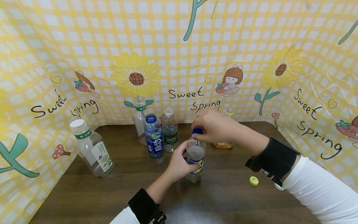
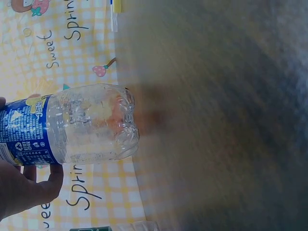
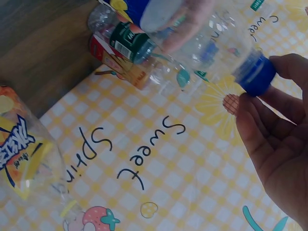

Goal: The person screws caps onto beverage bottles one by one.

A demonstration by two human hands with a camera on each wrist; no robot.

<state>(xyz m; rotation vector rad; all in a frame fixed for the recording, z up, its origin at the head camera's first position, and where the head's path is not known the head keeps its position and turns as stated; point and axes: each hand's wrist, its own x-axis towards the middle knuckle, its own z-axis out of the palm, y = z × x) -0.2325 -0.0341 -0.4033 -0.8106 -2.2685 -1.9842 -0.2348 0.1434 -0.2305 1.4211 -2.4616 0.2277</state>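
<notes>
My left hand (image 1: 179, 166) grips a clear plastic bottle (image 1: 195, 152) with a blue and yellow label, fingers and thumb round its middle. The bottle stands roughly upright over the dark table, and its ribbed clear base (image 2: 108, 125) shows in the left wrist view. From above, my right hand (image 1: 213, 126) pinches the blue cap (image 3: 257, 74) at the bottle's mouth between thumb and fingers. Behind the right forearm is a clear bottle with an orange label (image 3: 19, 149), its neck uncapped and partly hidden in the head view.
Behind the left hand stand an uncapped blue-labelled bottle (image 1: 154, 140), a green-labelled bottle (image 1: 170, 133) and a tall clear bottle (image 1: 139, 124). A white-capped bottle (image 1: 95, 152) is at the left. Right of centre lie a yellow cap (image 1: 254, 180) and a white cap (image 1: 279, 186), partly covered by the sleeve.
</notes>
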